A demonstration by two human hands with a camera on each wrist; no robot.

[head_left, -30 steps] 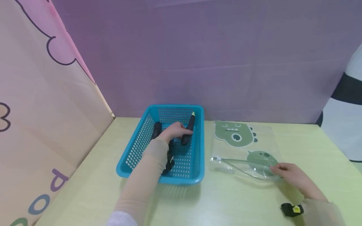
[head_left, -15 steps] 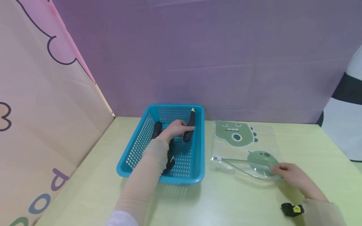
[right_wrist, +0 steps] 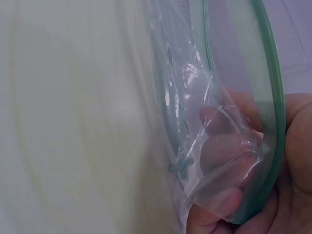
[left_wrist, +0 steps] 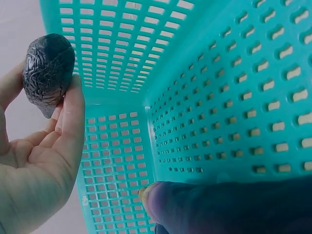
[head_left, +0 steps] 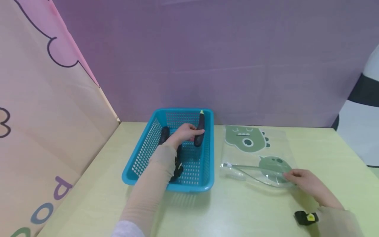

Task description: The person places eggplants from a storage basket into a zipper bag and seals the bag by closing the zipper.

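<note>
My left hand grips a dark eggplant with a pale tip, held above the right side of the blue basket. In the left wrist view the eggplant's wrinkled dark end sits between thumb and fingers. Another eggplant lies lower in the basket, and one dark end shows left of my hand. My right hand pinches the green zip edge of a clear zipper bag printed with green cartoon creatures. The bag lies flat, its mouth parted near the slider.
A pale wooden table carries both basket and bag. Behind it hangs a purple cloth, with a printed cloth on the left. A black camera sits by my right wrist.
My left hand has raised the eggplant and moved it slightly right and away from me, toward the basket's far right side. The right hand stays in place on the bag's edge.
</note>
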